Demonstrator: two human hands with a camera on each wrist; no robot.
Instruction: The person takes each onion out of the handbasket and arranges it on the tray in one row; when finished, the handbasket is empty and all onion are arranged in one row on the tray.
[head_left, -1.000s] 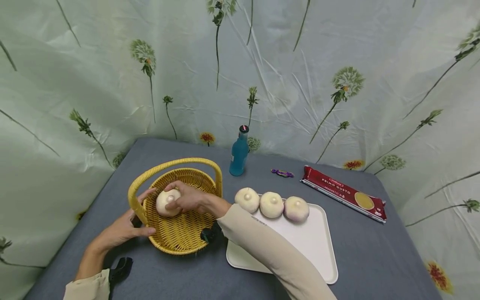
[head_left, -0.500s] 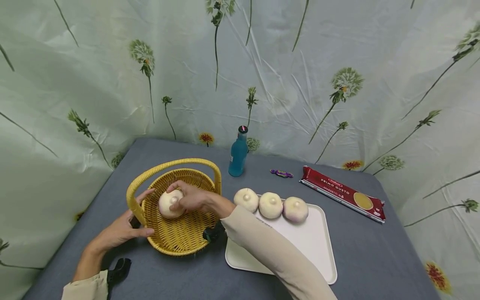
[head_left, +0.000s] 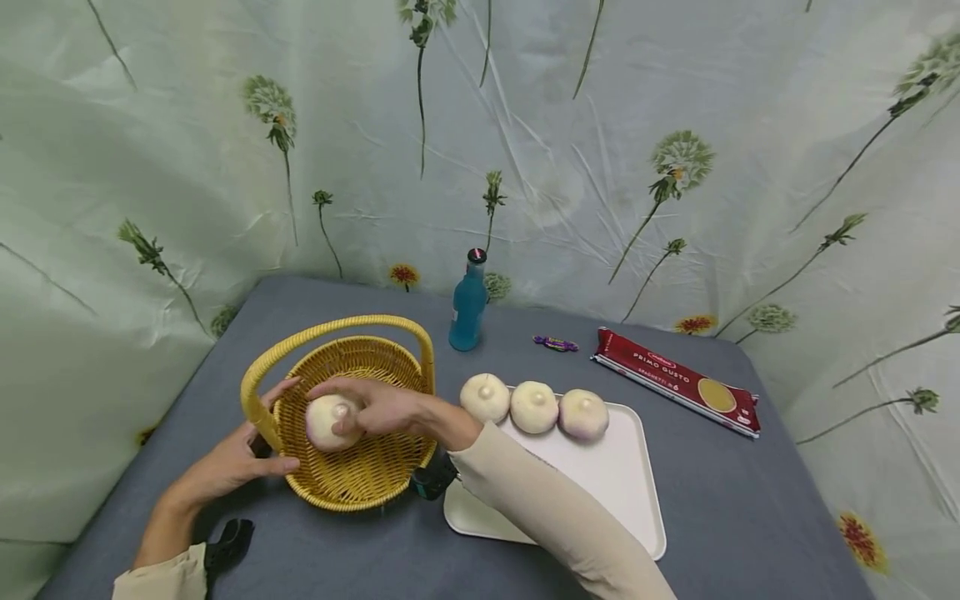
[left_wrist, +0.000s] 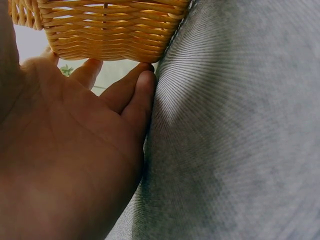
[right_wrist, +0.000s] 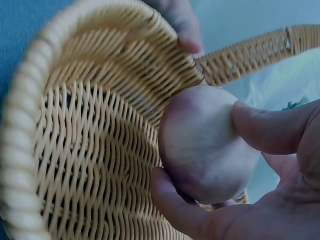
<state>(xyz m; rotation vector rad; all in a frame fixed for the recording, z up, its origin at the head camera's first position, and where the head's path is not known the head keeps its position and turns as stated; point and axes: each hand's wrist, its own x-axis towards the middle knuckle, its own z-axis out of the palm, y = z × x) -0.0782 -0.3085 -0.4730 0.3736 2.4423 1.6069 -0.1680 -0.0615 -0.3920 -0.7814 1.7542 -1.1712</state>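
My right hand grips a white turnip with a purple blush, inside the yellow wicker basket. In the right wrist view the thumb presses one side of the turnip and the fingers curl under the other. The basket's woven bottom shows beside it. My left hand rests against the basket's left side by the foot of the handle, its thumb at the rim. In the left wrist view the outstretched fingers touch the outer wall of the basket.
Three more turnips sit in a row along the far edge of a white tray, right of the basket. Behind stand a blue bottle, a purple-wrapped candy and a red spaghetti pack. My right sleeve crosses the tray.
My right hand has shifted the turnip slightly toward the near side within the basket, and its fingers have turned a little on it. The left hand stays at the basket's side; the head view swung slightly.
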